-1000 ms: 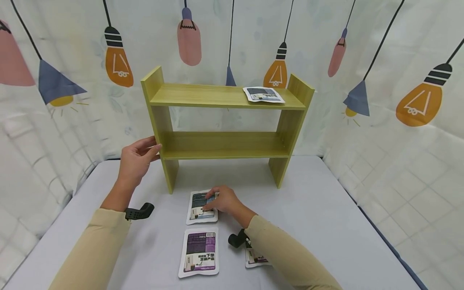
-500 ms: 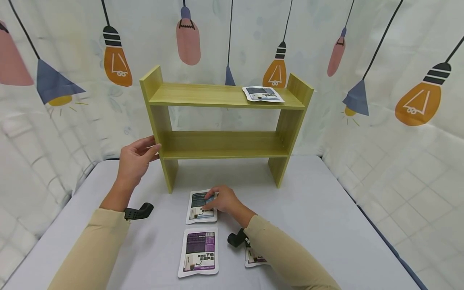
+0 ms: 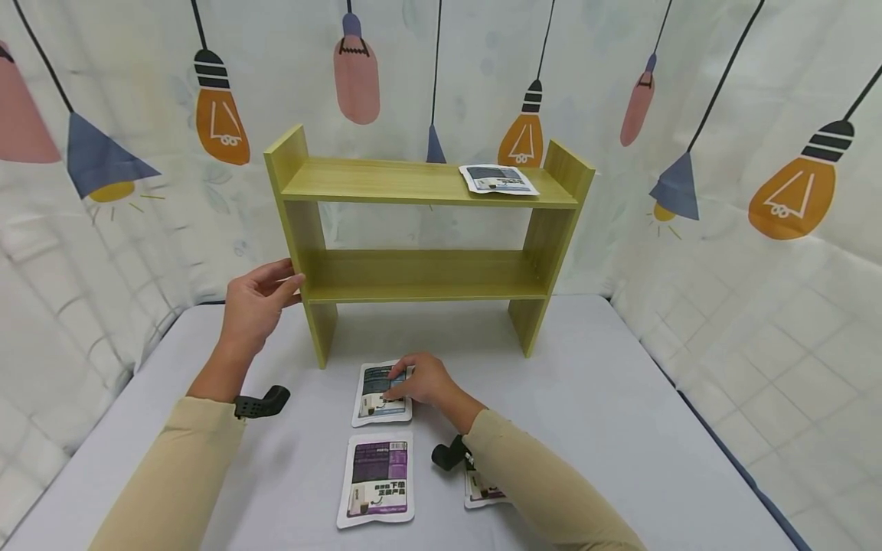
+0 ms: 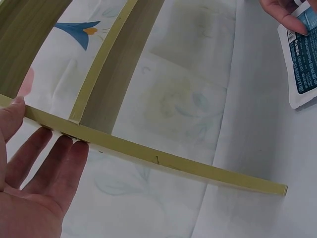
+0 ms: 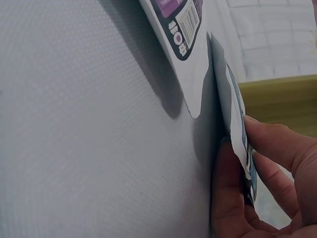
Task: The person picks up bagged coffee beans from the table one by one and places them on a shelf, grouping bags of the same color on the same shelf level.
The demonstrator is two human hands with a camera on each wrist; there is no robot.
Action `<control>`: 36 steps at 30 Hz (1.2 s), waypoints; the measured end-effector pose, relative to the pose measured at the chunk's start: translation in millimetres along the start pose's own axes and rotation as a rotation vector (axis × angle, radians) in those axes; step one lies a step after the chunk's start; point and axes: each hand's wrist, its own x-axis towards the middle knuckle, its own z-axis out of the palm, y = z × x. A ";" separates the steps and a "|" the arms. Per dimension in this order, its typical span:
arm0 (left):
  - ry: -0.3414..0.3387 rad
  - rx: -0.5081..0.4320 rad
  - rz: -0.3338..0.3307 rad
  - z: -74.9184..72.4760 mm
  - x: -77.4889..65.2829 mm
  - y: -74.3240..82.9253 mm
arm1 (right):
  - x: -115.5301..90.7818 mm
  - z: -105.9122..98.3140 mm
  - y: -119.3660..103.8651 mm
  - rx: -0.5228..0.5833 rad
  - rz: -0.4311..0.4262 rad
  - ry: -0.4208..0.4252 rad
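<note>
Your R hand [image 3: 429, 379] had the teal pkt [image 3: 374, 392] in a narrow pinch at its right long edge; per the R wrist view, one digit was on the printed face, another tucked betw. pkt and desk [image 3: 586, 383]. That pkt was on the desk, just in front of the shelf unit [image 3: 372, 180], nearer its L end. Long axis ran approx. front-to-back, far end leaning a bit R; dark panel pointed to the desk's far edge, pale panel to the near edge.

Your L hand [image 3: 253, 302] pinched the unit's L side panel by its front edge, abt level w/ the lower board: thumb at the edge, fingertips on the outer face.

Purple pkt [image 3: 376, 479] lay flat just nearer you than the teal one, apart from it, long axis roughly the same way, barcode at its far R corner. Third pkt [image 3: 485, 490] lay to its R, partly hidden by your R sleeve [image 3: 551, 482], so can't tell its long axis.

The unit stood upright near the desk's far edge. Its top tier held a blue-and-white pkt [image 3: 499, 180], flat, close to the R end and front edge, big lettering toward you. Behind: lamp-print backdrop [image 3: 606, 252].
</note>
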 end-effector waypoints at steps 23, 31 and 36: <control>0.000 -0.002 0.003 -0.5 1.8 -3.5 | 5.9 -0.4 13.7 0.136 -0.031 -0.025; 0.001 -0.008 0.001 -1.5 0.9 -2.4 | 3.5 -3.1 13.7 0.229 -0.016 -0.068; -0.005 -0.003 -0.002 -1.5 0.4 -2.6 | 2.3 -3.7 16.2 0.293 0.016 -0.101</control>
